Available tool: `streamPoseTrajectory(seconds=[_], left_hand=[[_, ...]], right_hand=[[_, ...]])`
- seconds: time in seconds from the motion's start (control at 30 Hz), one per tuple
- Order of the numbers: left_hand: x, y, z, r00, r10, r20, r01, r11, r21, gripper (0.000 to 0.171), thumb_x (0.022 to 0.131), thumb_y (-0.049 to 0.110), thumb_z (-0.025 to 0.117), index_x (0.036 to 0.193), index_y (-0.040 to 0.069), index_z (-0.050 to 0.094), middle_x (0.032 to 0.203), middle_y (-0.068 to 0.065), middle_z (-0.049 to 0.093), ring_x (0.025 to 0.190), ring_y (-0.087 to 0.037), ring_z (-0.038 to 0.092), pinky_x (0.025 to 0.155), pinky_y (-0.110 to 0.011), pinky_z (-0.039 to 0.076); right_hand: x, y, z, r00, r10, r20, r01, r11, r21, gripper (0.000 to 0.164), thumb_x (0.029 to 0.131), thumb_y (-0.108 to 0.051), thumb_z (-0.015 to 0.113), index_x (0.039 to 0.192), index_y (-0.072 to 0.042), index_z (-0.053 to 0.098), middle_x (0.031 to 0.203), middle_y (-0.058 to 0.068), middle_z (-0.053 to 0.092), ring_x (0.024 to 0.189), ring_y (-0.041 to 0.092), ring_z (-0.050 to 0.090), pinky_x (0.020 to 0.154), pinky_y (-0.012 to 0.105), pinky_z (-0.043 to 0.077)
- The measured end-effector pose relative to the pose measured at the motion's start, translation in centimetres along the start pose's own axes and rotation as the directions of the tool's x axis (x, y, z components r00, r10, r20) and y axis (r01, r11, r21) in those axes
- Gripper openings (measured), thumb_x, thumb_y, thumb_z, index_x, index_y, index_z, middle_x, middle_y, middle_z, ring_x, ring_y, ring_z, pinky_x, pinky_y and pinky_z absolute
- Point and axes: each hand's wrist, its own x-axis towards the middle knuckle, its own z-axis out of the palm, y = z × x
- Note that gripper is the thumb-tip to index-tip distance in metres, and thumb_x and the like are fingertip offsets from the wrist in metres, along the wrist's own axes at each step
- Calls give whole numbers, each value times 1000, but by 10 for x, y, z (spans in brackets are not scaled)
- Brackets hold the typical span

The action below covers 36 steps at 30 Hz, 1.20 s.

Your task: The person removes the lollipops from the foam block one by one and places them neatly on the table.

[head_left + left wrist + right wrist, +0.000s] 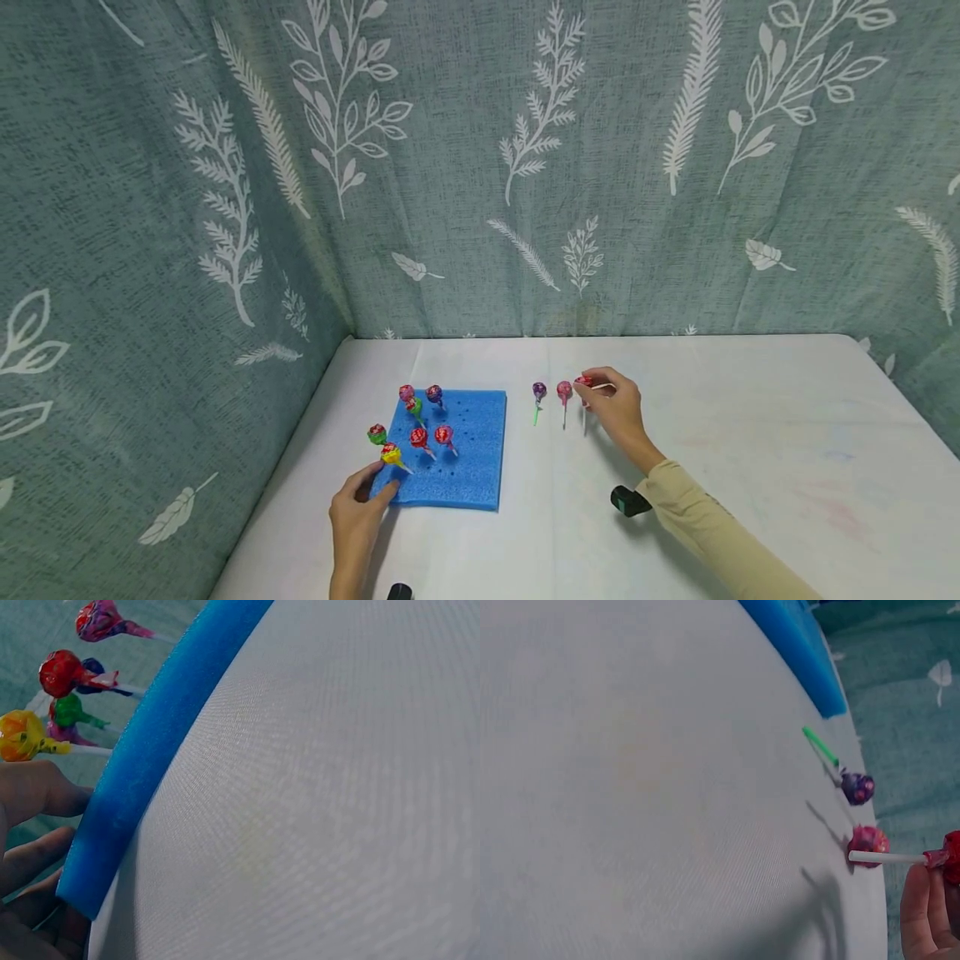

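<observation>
My right hand pinches a red-wrapped lollipop near its head, its white stick sticking out. Beside it on the white table lie a pink lollipop and a purple one with a green stick. My left hand holds the near left corner of a blue foam board, thumb and fingers on its edges. Standing in the board's left part are several lollipops, among them a yellow one, a red one and a dark purple one. Part of the right hand is outside the right wrist view.
Small holes dot the foam board's upper surface. The white table extends to the right of the hands. Green leaf-patterned cloth hangs behind and on the left. A black device sits at the right wrist, another by the left.
</observation>
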Motion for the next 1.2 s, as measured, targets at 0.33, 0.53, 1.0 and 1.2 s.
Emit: streamPoseTrajectory(seconds=[0.33, 0.53, 1.0, 1.2], left_hand=[[0, -2, 0, 1000, 18, -14, -18, 1000, -9, 44, 80, 6, 71, 122, 1, 60, 122, -23, 56, 109, -36, 51, 95, -49, 45], [1, -2, 0, 1000, 16, -10, -16, 1000, -14, 43, 80, 7, 71, 122, 2, 61, 123, -22, 55, 111, -36, 51, 97, -48, 44], [2, -3, -3, 999, 46, 3, -46, 998, -42, 42, 79, 8, 73, 119, 2, 63, 124, -21, 56, 113, -36, 52, 98, -47, 43], [2, -5, -5, 999, 53, 15, -52, 997, -52, 43, 78, 10, 74, 119, 2, 63, 124, -20, 56, 113, -35, 52, 99, -46, 43]], right_hand=[[6, -2, -5, 989, 145, 16, -143, 987, -78, 26, 83, -12, 72, 105, 1, 65, 94, 15, 63, 70, 19, 60, 60, 27, 56], [11, 6, -5, 977, 212, 27, -208, 973, -100, 24, 83, -12, 72, 103, 0, 65, 91, 15, 62, 70, 21, 64, 60, 28, 57], [21, 16, -4, 979, 202, 23, -186, 936, -298, 21, 81, -10, 73, 97, 3, 65, 80, 15, 60, 51, 11, 56, 44, 19, 47], [22, 14, -1, 970, 238, 54, -208, 923, -322, 23, 81, -6, 72, 99, 4, 63, 83, 17, 59, 53, 13, 55, 44, 19, 47]])
